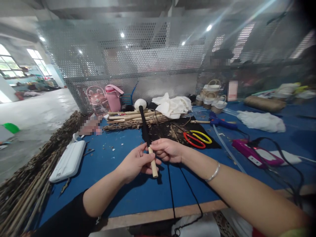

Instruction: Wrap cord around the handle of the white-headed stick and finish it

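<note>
Above the blue table, my left hand (138, 160) grips a wooden stick (154, 167) near its bare, pale lower end. The stick's upper length is wrapped in black cord (145, 126), and a round white head (140, 104) shows at its far end. My right hand (169, 150) is closed, thumb and fingers pinching at the lower edge of the wrapping. Below that hand, loose black cord (170, 186) hangs down over the table's front edge. Scissors with red and yellow handles (197, 139) lie to the right of my right hand.
Bundled dry sticks (133, 121) and a white cloth (170, 104) lie behind my hands. On the left are a white power bank (67, 161) and long dried stalks (32, 177). A blue glue gun (222, 122) and a purple corded device (256, 153) are on the right. A perforated screen (148, 62) stands behind.
</note>
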Motion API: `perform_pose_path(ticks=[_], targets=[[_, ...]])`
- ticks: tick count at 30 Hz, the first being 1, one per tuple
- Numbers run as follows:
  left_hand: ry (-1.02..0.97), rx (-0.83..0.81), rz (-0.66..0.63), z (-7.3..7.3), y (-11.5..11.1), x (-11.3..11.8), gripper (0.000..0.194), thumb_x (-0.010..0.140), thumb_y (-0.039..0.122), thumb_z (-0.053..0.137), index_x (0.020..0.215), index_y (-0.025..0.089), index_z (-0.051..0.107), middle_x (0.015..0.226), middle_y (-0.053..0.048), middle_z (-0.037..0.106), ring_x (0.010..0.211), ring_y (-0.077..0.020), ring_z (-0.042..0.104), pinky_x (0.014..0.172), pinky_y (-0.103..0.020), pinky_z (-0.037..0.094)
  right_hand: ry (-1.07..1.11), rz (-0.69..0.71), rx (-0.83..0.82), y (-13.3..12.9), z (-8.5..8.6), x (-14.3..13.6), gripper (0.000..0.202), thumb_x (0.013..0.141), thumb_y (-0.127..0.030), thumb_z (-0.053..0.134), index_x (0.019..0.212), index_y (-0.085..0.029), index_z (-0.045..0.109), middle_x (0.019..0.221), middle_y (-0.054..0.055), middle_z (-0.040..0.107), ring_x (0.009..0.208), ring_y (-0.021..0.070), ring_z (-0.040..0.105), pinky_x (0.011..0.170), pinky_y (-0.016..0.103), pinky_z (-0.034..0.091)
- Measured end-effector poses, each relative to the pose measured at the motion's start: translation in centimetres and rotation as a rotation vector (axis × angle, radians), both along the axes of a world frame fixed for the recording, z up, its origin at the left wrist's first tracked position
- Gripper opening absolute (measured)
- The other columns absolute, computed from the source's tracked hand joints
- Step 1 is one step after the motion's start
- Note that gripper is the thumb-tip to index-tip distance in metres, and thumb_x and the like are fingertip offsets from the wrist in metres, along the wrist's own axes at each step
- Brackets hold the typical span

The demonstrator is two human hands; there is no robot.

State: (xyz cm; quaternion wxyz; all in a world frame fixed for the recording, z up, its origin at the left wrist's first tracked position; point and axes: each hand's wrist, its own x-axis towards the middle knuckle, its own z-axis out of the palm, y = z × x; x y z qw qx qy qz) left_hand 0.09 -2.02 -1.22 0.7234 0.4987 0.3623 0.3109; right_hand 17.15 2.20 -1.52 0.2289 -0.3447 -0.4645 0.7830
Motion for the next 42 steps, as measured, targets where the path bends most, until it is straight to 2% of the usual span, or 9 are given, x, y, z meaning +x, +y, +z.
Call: perform_pose_path(ticks=[10,14,18,22,25,33,36,39,42], targets=[[0.050,0.005,0.066,-0.5,0.1,0.2,0.064,0.076,0.029,0.068,0.129,0.014,0.035,0.071,-0.005,0.066,0.053,-0.0131,0.063,0.042,-0.017,0.046,-0.134,-0.069,0.143,-0.4,-0.1,-0.6,0.026,0.074,-0.035,0.065,0.067,-0.015,0.049,0.039,-0.011,0.034,0.031,0.0020,0.021,0.028,0.015,0.012],[-0.073,-0.055,0.044,-0.2,0.2,0.0,0.051,0.078,0.028,0.066,0.122,0.018,0.041,0.086,-0.009,0.068,0.058,-0.0129,0.065,0.044,-0.017,0.048,-0.022,-0.003,0.066,0.0,-0.1,-0.3,0.025,0.072,-0.034,0.067,0.076,-0.016,0.050,0.041,-0.012,0.033,0.033,0.0014,0.018,0.030,0.013,0.008],[-0.111,-0.097,0.005,0.0,0.2,-0.1,0.045,0.079,0.027,0.064,0.118,0.017,0.044,0.091,-0.012,0.068,0.065,-0.0159,0.067,0.049,-0.022,0.051,-0.004,-0.042,0.072,-0.1,-0.2,-0.4,0.025,0.071,-0.032,0.067,0.073,-0.016,0.048,0.042,-0.012,0.032,0.033,0.0008,0.017,0.031,0.014,0.008],[0.080,-0.046,0.022,-0.2,0.3,-0.2,0.065,0.078,0.033,0.065,0.132,0.015,0.034,0.075,-0.008,0.067,0.056,-0.0150,0.063,0.046,-0.023,0.050,-0.111,-0.090,0.121,-0.2,-0.3,-0.6,0.027,0.071,-0.031,0.067,0.064,-0.017,0.044,0.039,-0.012,0.032,0.032,0.0013,0.017,0.030,0.015,0.011],[0.151,0.027,0.085,-0.3,0.4,-0.1,0.077,0.071,0.028,0.072,0.134,0.011,0.032,0.062,-0.001,0.062,0.049,-0.0104,0.057,0.046,-0.020,0.047,-0.184,-0.102,0.171,-0.3,-0.4,-0.6,0.027,0.072,-0.032,0.065,0.062,-0.017,0.045,0.038,-0.011,0.033,0.031,0.0019,0.020,0.029,0.015,0.012],[0.030,-0.076,-0.010,0.5,0.5,-0.4,0.043,0.077,0.029,0.067,0.114,0.017,0.049,0.085,-0.008,0.066,0.064,-0.0133,0.064,0.054,-0.022,0.051,-0.025,0.037,0.052,-0.1,0.2,-0.2,0.028,0.070,-0.035,0.068,0.071,-0.017,0.047,0.041,-0.014,0.026,0.034,0.0012,0.011,0.031,0.014,0.008],[-0.024,-0.110,-0.051,0.7,0.4,-0.5,0.039,0.078,0.029,0.065,0.112,0.018,0.050,0.090,-0.010,0.066,0.069,-0.0154,0.066,0.058,-0.026,0.053,-0.033,0.009,0.085,-0.2,0.2,-0.3,0.027,0.071,-0.035,0.067,0.071,-0.016,0.047,0.041,-0.013,0.028,0.034,0.0012,0.013,0.031,0.014,0.009],[0.015,-0.100,-0.044,0.3,0.3,-0.4,0.040,0.078,0.031,0.065,0.112,0.018,0.049,0.085,-0.009,0.067,0.066,-0.0161,0.066,0.054,-0.025,0.053,-0.088,-0.043,0.146,-0.4,-0.1,-0.5,0.027,0.072,-0.036,0.065,0.067,-0.016,0.047,0.041,-0.012,0.031,0.033,0.0017,0.017,0.030,0.015,0.011],[0.158,0.011,0.059,-0.3,0.4,-0.2,0.054,0.075,0.033,0.067,0.120,0.015,0.045,0.064,-0.001,0.061,0.051,-0.0107,0.058,0.046,-0.020,0.048,-0.180,-0.072,0.186,-0.4,-0.4,-0.8,0.028,0.074,-0.035,0.063,0.063,-0.016,0.046,0.039,-0.011,0.032,0.032,0.0022,0.020,0.029,0.015,0.012]])
